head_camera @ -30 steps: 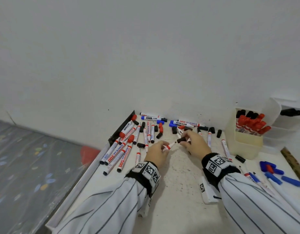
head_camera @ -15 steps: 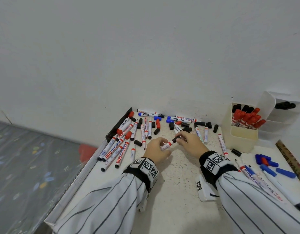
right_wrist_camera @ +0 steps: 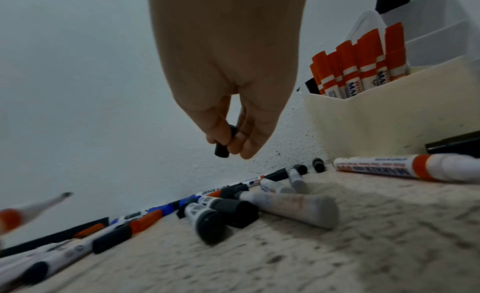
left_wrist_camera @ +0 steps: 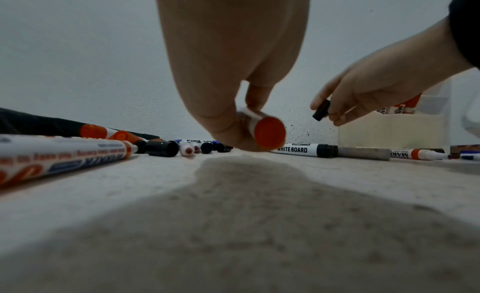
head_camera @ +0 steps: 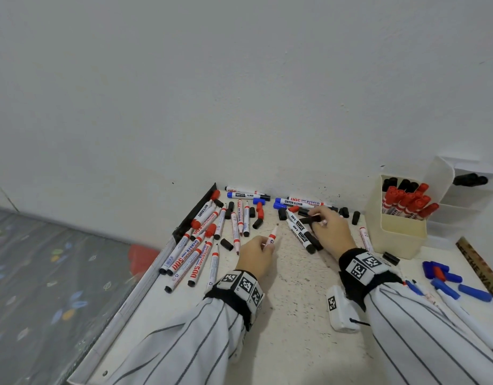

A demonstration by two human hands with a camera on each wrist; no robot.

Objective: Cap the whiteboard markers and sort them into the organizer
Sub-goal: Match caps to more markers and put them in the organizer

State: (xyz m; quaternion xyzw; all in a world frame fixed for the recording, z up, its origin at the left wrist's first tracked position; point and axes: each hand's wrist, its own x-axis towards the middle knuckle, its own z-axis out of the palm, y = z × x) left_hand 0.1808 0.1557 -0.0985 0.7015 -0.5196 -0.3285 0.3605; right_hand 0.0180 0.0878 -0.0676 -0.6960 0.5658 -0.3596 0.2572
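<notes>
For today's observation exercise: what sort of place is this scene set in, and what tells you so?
Probably a plain indoor work corner: a speckled white tabletop pushed against a bare white wall, strewn with whiteboard markers, with a cream organizer beside them.

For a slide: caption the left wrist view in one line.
Left hand grips an uncapped red marker; right hand pinches a black cap over the table.

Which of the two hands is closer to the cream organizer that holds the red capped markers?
The right. The right hand, pinching a black cap, is just left of the cream organizer. The left hand, holding an uncapped red marker, is farther left.
</notes>
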